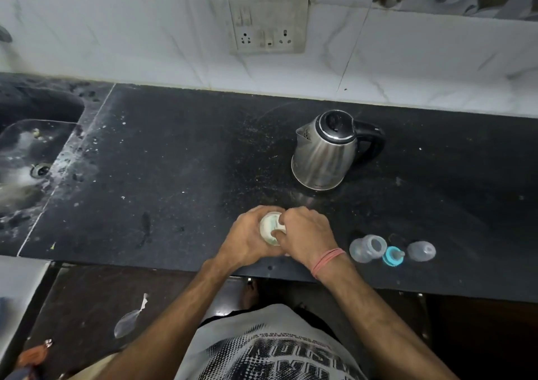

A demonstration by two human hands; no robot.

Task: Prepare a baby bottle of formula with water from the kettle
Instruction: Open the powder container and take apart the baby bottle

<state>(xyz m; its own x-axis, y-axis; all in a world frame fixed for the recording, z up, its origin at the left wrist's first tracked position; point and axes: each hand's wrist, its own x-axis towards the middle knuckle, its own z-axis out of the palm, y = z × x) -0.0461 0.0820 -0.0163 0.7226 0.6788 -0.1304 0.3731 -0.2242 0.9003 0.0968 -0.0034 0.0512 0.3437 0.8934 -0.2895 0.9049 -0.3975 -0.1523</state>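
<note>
A small round formula container (pixel 269 228) with a pale lid stands near the front edge of the black counter (pixel 186 158). My left hand (pixel 247 235) grips its side. My right hand (pixel 308 234) curls its fingers over the lid. Behind them stands a steel kettle (pixel 323 154) with a black lid and handle, spout toward the left. To the right lie the clear baby bottle (pixel 367 247) on its side, a blue collar with nipple (pixel 393 256) and a clear cap (pixel 421 251).
A dark sink (pixel 32 158) is set into the counter at the left. A switch and socket plate (pixel 266 24) hangs on the white tiled wall. Below the counter lie a dark floor and a piece of clear plastic (pixel 128 320).
</note>
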